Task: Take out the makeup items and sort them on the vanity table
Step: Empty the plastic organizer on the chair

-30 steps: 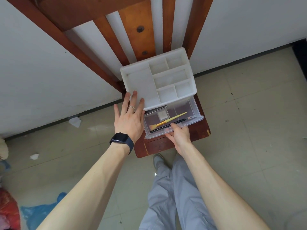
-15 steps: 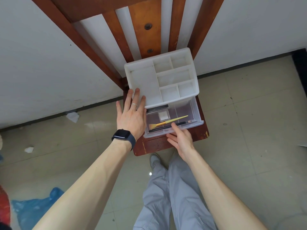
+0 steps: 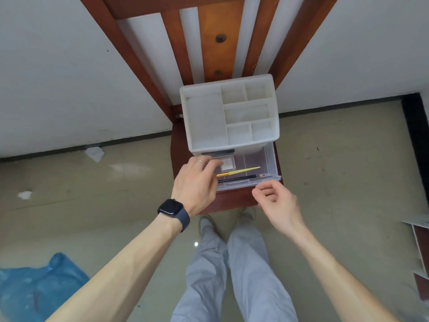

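A white organizer [image 3: 206, 117] with several empty top compartments stands on a wooden chair seat [image 3: 232, 202]. Its clear drawer [image 3: 270, 163] is pulled out toward me. Inside lie a yellow brush [image 3: 243, 170], a black pencil [image 3: 241, 178], a small square compact [image 3: 228, 165] and a dark flat item [image 3: 218, 153] at the back. My left hand [image 3: 197, 182] reaches over the drawer's left end, fingers bent above the brush's head, which they hide. My right hand [image 3: 276, 203] hovers just in front of the drawer's front edge, loosely curled and holding nothing.
The chair's slatted back [image 3: 213, 38] rises behind the organizer against a white wall. A blue plastic bag [image 3: 34, 282] lies on the floor at the lower left, paper scraps [image 3: 95, 153] near the wall, and flat boards [image 3: 420, 247] at the right edge.
My left hand left the organizer's side and moved right, over the open drawer. My right hand came off the drawer front and drew back to the right.
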Demonstrator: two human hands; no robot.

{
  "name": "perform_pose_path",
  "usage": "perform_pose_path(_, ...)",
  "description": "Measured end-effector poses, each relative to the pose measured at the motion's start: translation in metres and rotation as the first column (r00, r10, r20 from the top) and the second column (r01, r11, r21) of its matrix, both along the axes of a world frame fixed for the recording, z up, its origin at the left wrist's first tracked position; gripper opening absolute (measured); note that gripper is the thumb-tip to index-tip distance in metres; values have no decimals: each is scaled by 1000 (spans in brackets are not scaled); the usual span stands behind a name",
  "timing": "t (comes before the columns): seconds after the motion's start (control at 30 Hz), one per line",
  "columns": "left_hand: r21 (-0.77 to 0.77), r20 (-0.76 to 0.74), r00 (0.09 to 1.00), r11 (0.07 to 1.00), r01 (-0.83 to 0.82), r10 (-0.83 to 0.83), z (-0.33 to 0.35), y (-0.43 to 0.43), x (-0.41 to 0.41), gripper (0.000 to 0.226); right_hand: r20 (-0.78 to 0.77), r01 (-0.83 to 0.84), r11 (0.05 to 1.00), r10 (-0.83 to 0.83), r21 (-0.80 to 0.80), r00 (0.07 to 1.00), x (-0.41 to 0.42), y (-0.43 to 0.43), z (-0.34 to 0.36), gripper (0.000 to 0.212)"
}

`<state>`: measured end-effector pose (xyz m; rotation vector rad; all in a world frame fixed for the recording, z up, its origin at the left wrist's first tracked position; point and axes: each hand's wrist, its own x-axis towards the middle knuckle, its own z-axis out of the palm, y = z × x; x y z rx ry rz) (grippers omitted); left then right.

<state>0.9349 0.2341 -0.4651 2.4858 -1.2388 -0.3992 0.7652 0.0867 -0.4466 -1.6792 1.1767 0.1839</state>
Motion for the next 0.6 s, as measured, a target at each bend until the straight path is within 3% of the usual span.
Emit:
perform_pose_path(0.1,130,-159,986,991,-37,57,-9,-6,-17,32,-8,-255,927,263,-275,965,15,-19,-5,7)
perform_pose_path(0.2,194,-272,947,974,-120,171,-22,-16,-20,32,-91,-500,746,517,-440,851,37,-40,-26,17)
perform_pose_path(0.37,265,-238,959,960,-87,152,-33,-19,-20,34,-361,-791,473,712,-387,602,65,-51,-52,20)
perform_pose_path(0.6,301,-251,952,949,-96,176,-30,-26,-15,40,-527,-914,184,769,-361,363,78,-52,-57,21)
